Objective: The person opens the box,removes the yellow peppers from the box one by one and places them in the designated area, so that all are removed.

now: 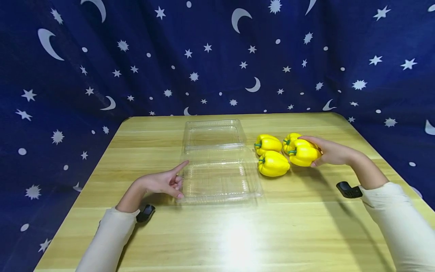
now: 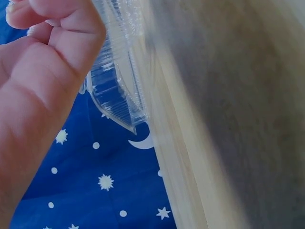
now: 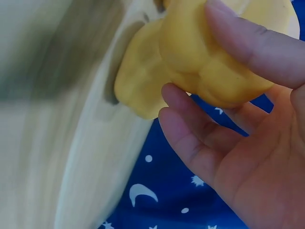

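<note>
My right hand (image 1: 334, 152) grips a yellow bell pepper (image 1: 302, 154) with a green stem, thumb on one side and fingers on the other. In the right wrist view, the held pepper (image 3: 186, 45) partly covers another pepper (image 3: 140, 71). Close to it on the table are three more yellow bell peppers, one at the back (image 1: 268, 144), one in front (image 1: 273, 164) and one partly hidden (image 1: 289, 139). My left hand (image 1: 159, 183) is at the left edge of a clear plastic clamshell container (image 1: 217, 198), index finger and thumb extended, other fingers curled.
The container's lid half (image 1: 215, 136) lies unfolded toward the back of the wooden table (image 1: 190, 234). A dark blue curtain (image 1: 210, 64) with moons and stars hangs behind the table. Black wrist cameras sit near both cuffs.
</note>
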Demonstrator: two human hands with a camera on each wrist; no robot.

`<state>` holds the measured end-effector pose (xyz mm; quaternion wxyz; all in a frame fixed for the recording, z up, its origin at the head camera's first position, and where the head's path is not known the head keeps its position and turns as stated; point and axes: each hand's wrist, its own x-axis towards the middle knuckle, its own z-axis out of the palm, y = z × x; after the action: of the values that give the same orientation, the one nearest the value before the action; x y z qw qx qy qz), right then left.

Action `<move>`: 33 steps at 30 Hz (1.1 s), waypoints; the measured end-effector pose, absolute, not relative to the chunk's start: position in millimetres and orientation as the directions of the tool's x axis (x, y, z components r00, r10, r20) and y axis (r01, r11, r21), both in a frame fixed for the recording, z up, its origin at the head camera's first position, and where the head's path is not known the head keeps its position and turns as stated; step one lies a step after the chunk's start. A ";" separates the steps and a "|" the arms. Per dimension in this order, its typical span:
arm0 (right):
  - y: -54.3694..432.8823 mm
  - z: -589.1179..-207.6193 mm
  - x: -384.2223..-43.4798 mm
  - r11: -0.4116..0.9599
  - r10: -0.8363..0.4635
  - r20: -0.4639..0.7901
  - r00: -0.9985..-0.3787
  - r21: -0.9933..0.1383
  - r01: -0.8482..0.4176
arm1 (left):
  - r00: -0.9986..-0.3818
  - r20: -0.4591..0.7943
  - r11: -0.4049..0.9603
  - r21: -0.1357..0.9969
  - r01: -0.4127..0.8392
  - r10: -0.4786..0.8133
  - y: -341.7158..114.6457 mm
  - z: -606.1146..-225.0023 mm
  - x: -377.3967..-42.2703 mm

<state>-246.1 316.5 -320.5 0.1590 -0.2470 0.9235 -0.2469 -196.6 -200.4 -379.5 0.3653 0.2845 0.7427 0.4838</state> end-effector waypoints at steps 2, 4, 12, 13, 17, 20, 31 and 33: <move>318.6 -323.6 -245.8 0.752 -0.531 -0.173 -0.830 -0.547 -0.367 | -0.569 -0.265 0.367 0.928 0.070 0.778 -200.4 -379.8 -196.8; 319.9 -326.2 -245.5 0.749 -0.527 -0.177 -0.831 -0.560 -0.355 | -0.568 -0.264 0.368 0.927 0.075 0.779 -200.4 -380.2 -197.2; 321.7 -335.2 -243.0 0.752 -0.520 -0.190 -0.833 -0.565 -0.341 | -0.569 -0.263 0.362 0.930 0.066 0.779 -200.4 -380.0 -198.3; 322.0 -336.3 -242.7 0.755 -0.516 -0.194 -0.834 -0.563 -0.336 | -0.569 -0.262 0.360 0.931 0.064 0.779 -200.4 -380.1 -198.3; 322.5 -338.9 -242.0 0.762 -0.507 -0.206 -0.837 -0.560 -0.324 | -0.570 -0.261 0.359 0.931 0.064 0.779 -200.8 -380.6 -198.1; 323.4 -340.3 -241.6 0.764 -0.507 -0.210 -0.836 -0.559 -0.322 | -0.571 -0.260 0.360 0.931 0.067 0.779 -201.0 -380.6 -198.1; 327.9 -348.0 -241.0 0.748 -0.513 -0.205 -0.834 -0.584 -0.316 | -0.567 -0.257 0.364 0.928 0.083 0.782 -200.9 -380.7 -197.7; 328.4 -348.8 -240.6 0.746 -0.516 -0.203 -0.832 -0.585 -0.320 | -0.567 -0.256 0.362 0.928 0.081 0.783 -200.6 -380.6 -197.6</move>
<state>-240.6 328.4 -348.8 0.1789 -0.2279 0.9170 -0.2743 -197.6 -200.6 -380.6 0.3629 0.2915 0.7413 0.4835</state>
